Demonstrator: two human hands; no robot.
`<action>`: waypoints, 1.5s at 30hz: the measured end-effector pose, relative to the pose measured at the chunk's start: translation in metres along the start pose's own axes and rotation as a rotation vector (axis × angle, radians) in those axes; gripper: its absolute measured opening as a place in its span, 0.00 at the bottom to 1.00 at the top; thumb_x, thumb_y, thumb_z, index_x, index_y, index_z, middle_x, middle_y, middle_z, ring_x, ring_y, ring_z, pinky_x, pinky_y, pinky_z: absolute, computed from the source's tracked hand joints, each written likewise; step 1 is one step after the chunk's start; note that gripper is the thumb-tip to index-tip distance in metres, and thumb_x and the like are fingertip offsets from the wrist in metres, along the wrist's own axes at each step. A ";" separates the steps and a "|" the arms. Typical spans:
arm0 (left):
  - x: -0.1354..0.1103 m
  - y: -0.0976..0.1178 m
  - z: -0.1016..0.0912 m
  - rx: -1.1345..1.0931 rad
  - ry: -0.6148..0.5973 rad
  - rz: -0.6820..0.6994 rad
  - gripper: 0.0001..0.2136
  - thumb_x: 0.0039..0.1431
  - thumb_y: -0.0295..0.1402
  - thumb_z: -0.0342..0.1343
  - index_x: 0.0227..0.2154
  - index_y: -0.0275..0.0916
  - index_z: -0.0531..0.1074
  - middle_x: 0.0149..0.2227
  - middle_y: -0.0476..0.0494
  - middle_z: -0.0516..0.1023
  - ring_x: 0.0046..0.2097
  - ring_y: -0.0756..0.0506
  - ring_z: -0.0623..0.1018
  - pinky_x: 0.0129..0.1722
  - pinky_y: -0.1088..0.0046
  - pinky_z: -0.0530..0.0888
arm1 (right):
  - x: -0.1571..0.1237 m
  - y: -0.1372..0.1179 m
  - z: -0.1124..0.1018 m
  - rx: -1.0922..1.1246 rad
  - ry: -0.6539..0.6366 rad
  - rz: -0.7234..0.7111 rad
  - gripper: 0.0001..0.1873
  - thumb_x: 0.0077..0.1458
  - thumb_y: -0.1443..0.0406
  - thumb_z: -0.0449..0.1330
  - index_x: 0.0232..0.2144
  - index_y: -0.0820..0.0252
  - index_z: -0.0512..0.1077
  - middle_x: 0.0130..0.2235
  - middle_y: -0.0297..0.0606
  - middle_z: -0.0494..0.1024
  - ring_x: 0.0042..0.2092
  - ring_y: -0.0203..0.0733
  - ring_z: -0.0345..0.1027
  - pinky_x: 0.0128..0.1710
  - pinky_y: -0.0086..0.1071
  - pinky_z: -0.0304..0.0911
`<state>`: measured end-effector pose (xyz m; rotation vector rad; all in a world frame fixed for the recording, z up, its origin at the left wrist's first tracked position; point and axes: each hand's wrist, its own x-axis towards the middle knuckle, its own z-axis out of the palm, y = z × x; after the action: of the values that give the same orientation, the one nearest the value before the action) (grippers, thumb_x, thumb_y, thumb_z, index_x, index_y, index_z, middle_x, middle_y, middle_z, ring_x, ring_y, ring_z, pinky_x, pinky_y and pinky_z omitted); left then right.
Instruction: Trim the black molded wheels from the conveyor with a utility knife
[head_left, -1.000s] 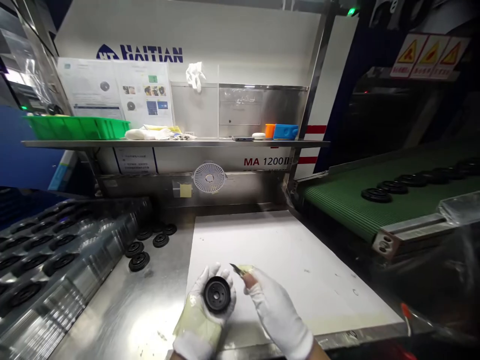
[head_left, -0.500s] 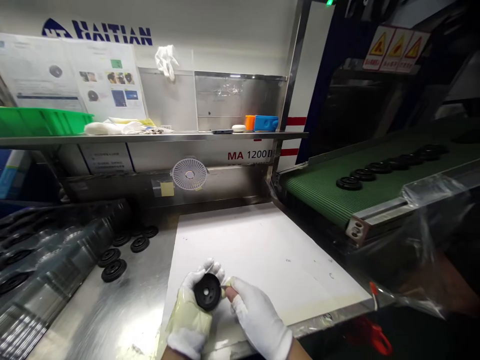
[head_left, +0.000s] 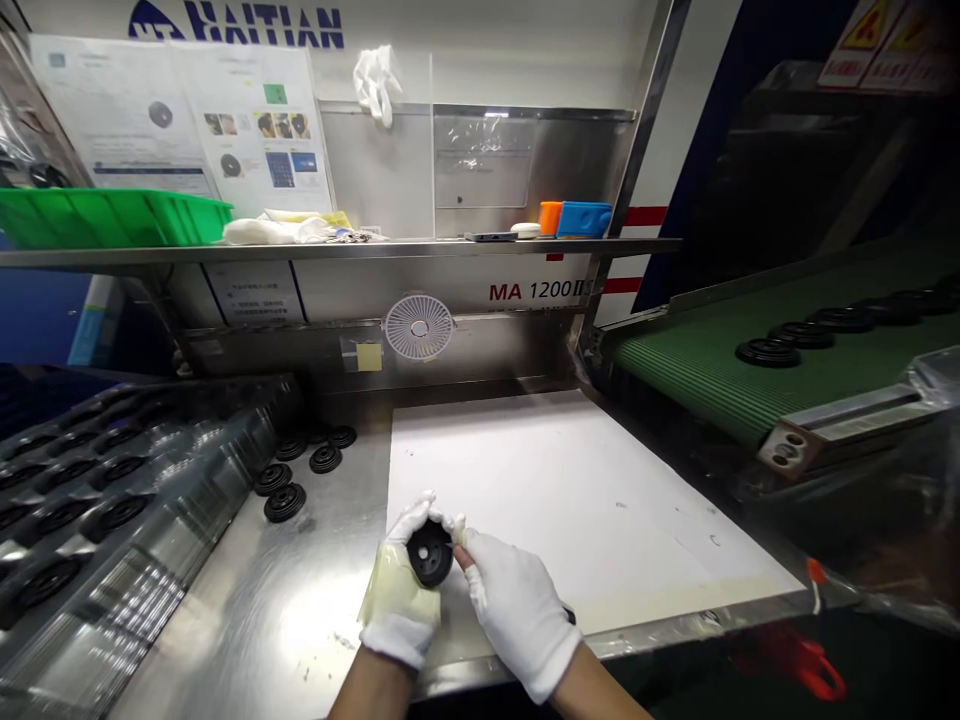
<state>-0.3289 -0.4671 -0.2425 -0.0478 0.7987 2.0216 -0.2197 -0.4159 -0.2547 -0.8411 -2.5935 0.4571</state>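
Observation:
My left hand (head_left: 401, 588), in a white glove with a pale yellow covering over it, is closed around a round black plastic wheel (head_left: 430, 556). The wheel's dished face, with a hole at its centre, is turned up towards me. My right hand (head_left: 517, 608), in a white glove with a bare thumb tip, is closed beside the wheel's right edge. A slim tool is in its grip; its dark end (head_left: 570, 614) sticks out behind the palm. The tool's tip, at the wheel's rim, is too small to make out. Both hands are over the white sheet (head_left: 525, 470).
Several black wheels (head_left: 285, 502) lie on the metal table left of the sheet. Clear trays (head_left: 225, 470) with more wheels stand at far left. A green conveyor (head_left: 675, 370) carries wheels at right. Above runs a shelf (head_left: 420, 248) with a green bin (head_left: 120, 218). Red-handled scissors (head_left: 817, 670) hang at front right.
The view has swung right-to-left across the scene: the bench and shelf appear further right and slightly higher. Both hands stay at the wheel, which has tilted a little.

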 end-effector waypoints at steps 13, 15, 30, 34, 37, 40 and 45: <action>0.014 -0.002 -0.008 -0.015 -0.086 -0.006 0.14 0.49 0.27 0.51 0.41 0.32 0.70 0.36 0.34 0.75 0.38 0.40 0.75 0.38 0.60 0.74 | 0.002 0.000 0.011 0.009 0.019 0.033 0.09 0.61 0.62 0.47 0.35 0.53 0.67 0.34 0.31 0.76 0.34 0.40 0.69 0.29 0.30 0.50; 0.015 0.000 -0.008 -0.017 -0.107 0.000 0.14 0.47 0.25 0.51 0.39 0.31 0.71 0.28 0.38 0.73 0.32 0.43 0.75 0.34 0.63 0.74 | 0.004 0.006 0.010 0.003 0.034 0.050 0.09 0.61 0.63 0.47 0.34 0.54 0.67 0.32 0.31 0.76 0.32 0.39 0.69 0.28 0.30 0.49; 0.022 -0.007 -0.011 -0.019 -0.070 0.039 0.14 0.48 0.26 0.51 0.40 0.31 0.71 0.32 0.36 0.74 0.35 0.41 0.75 0.33 0.61 0.74 | 0.001 0.001 0.023 0.040 0.045 0.080 0.10 0.61 0.63 0.46 0.38 0.53 0.67 0.35 0.32 0.77 0.34 0.40 0.70 0.29 0.30 0.49; 0.027 -0.010 -0.010 -0.060 -0.064 0.066 0.06 0.48 0.28 0.54 0.31 0.33 0.71 0.23 0.46 0.69 0.28 0.48 0.72 0.30 0.68 0.73 | 0.001 0.007 0.026 0.028 0.057 0.136 0.10 0.61 0.64 0.46 0.33 0.55 0.66 0.31 0.31 0.75 0.32 0.39 0.69 0.29 0.30 0.50; 0.029 -0.014 -0.008 -0.075 -0.059 0.093 0.03 0.48 0.27 0.57 0.28 0.36 0.70 0.23 0.51 0.67 0.27 0.51 0.70 0.31 0.71 0.72 | 0.000 0.006 0.029 0.013 0.053 0.163 0.12 0.62 0.63 0.45 0.29 0.55 0.65 0.27 0.31 0.74 0.28 0.39 0.67 0.27 0.31 0.48; 0.027 -0.014 -0.005 -0.054 -0.074 0.118 0.04 0.48 0.27 0.58 0.29 0.37 0.70 0.24 0.51 0.67 0.29 0.51 0.71 0.31 0.72 0.71 | 0.001 0.007 0.027 0.007 0.058 0.165 0.12 0.62 0.63 0.44 0.29 0.55 0.64 0.27 0.30 0.73 0.28 0.38 0.67 0.26 0.30 0.47; 0.019 -0.010 -0.002 0.011 -0.082 0.139 0.04 0.49 0.28 0.57 0.29 0.35 0.71 0.25 0.48 0.68 0.29 0.48 0.71 0.29 0.71 0.71 | 0.005 0.009 0.020 -0.009 0.046 0.127 0.11 0.62 0.62 0.46 0.29 0.54 0.64 0.27 0.29 0.73 0.29 0.38 0.67 0.26 0.31 0.45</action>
<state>-0.3328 -0.4501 -0.2556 0.0992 0.7790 2.1355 -0.2275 -0.4097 -0.2750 -1.0111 -2.5118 0.4560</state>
